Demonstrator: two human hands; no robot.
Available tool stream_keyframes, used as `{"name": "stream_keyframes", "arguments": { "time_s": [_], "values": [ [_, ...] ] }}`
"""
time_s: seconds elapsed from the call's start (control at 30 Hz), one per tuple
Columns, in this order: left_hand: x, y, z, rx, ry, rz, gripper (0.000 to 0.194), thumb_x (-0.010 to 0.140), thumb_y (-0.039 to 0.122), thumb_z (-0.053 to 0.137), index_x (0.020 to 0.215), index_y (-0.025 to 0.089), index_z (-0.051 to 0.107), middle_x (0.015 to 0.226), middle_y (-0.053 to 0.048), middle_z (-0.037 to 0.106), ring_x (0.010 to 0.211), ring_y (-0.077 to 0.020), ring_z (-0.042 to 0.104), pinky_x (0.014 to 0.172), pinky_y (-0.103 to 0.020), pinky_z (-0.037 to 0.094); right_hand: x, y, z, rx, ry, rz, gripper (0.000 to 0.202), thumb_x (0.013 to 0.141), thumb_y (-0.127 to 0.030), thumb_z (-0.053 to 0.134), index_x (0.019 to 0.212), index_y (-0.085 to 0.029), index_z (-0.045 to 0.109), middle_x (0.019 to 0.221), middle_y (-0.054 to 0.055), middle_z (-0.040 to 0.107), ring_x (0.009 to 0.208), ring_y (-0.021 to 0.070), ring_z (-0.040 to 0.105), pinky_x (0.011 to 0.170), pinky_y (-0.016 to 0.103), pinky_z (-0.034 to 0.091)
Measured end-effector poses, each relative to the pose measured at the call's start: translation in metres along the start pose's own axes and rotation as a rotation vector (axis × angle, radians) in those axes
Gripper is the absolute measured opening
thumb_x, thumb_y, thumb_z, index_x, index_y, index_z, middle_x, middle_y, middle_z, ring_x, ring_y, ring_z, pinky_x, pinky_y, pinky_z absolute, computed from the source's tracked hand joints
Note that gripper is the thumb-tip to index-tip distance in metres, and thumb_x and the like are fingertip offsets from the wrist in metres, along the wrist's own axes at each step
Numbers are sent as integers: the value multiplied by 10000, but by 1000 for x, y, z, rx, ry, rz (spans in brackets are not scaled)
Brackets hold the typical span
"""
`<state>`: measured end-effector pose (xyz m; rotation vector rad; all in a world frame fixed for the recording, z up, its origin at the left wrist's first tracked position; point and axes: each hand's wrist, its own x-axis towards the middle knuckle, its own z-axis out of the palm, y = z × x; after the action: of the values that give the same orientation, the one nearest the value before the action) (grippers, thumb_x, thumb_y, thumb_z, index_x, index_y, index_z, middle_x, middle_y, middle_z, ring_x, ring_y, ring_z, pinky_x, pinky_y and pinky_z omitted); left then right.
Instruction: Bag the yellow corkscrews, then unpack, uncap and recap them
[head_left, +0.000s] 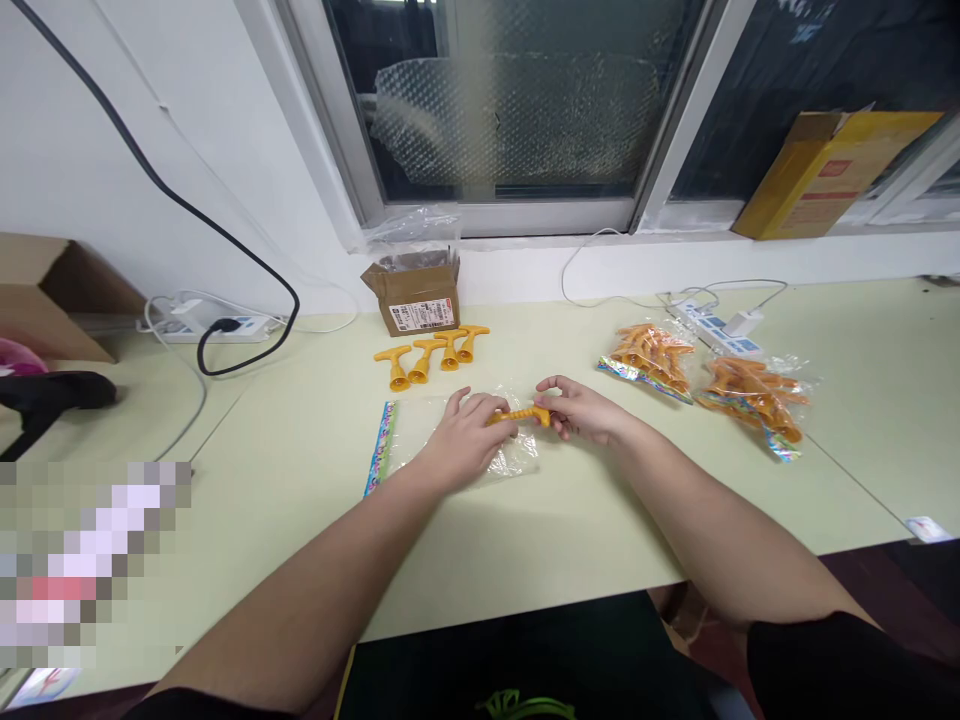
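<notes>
A yellow plastic piece with a ridged handle (521,414) is held level between my two hands. My left hand (471,440) closes over its left end, which the fingers partly hide. At the other end, the fingertips of my right hand (577,410) pinch it. Beneath both hands lies a flat clear plastic bag (420,430) with a colourful printed strip on its left edge. Just behind it stand several yellow T-shaped pieces (399,368) with flared cup-like ends, side by side.
Two filled bags of the yellow pieces (651,360) lie to the right. A small open cardboard box (420,300) stands by the wall, with power strips (716,328) and cables on either side. A larger carton (825,180) leans on the window. At far left sits another box (37,290).
</notes>
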<state>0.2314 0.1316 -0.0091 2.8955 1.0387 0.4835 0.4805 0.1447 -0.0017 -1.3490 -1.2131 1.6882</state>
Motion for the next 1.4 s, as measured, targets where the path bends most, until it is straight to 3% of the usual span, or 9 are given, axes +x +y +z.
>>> {"name": "stream_keyframes", "arguments": {
  "time_s": [0.13,0.27,0.43,0.7,0.9,1.03,1.17,1.3,1.4],
  "values": [
    [1,-3,2,-54,110,-65,296,1018,192,419,1092,253,700,1259,-117,596,1217,-288,522,1066,-509,435,4,4,1,37,64,-91,472,793,-298,811,1049,-254,416,665,-56,707,480,110,594,422,181,464],
    [0,-8,3,-167,195,-83,301,1016,154,373,1067,224,661,1266,-125,538,1253,-261,493,1073,-437,464,4,3,3,98,102,-117,451,799,-277,827,1016,-249,433,700,-45,724,519,112,643,502,213,557],
    [-1,-4,1,-274,100,24,297,1024,160,353,1106,212,634,1308,-114,496,1216,-219,532,1054,-386,484,2,-1,9,151,57,15,240,897,-266,761,950,-202,537,723,35,745,523,100,645,505,192,566],
    [-2,11,-9,-409,74,172,323,985,115,396,1155,226,648,1319,-96,553,1198,-205,564,1015,-354,498,-9,-6,3,-99,-351,33,258,859,-361,783,977,-148,699,752,20,734,553,89,627,449,160,485],
    [0,21,-9,-607,-11,64,250,1014,254,445,1136,242,662,1255,-75,613,1168,-218,583,1026,-365,497,-5,5,23,122,-261,-65,272,788,-378,837,852,-155,695,819,27,736,755,122,698,772,246,602],
    [0,22,-7,-669,-34,-17,299,1023,293,441,1254,267,628,1234,-63,628,1129,-205,603,980,-346,521,0,11,35,307,-269,23,180,777,-255,825,846,-143,702,877,68,749,791,133,713,758,223,600],
    [-2,19,-7,-660,-27,-10,249,985,282,490,1146,248,677,1265,-74,608,1163,-227,573,1024,-389,490,0,8,32,410,-295,57,119,767,-162,789,824,-139,687,788,52,719,739,132,704,724,220,598],
    [-2,20,-9,-701,-23,-22,232,981,268,490,1122,238,671,1263,-78,598,1168,-224,563,1024,-391,484,-4,6,25,342,-387,-27,230,724,-166,829,910,-157,695,890,28,742,860,130,712,791,219,576],
    [0,25,-10,-783,-20,-60,207,968,285,528,1115,238,666,1212,-75,615,1140,-223,579,1010,-394,490,-3,10,26,107,-435,-79,178,754,-251,810,862,-145,717,831,15,741,771,106,680,728,204,538]
  ]
}}
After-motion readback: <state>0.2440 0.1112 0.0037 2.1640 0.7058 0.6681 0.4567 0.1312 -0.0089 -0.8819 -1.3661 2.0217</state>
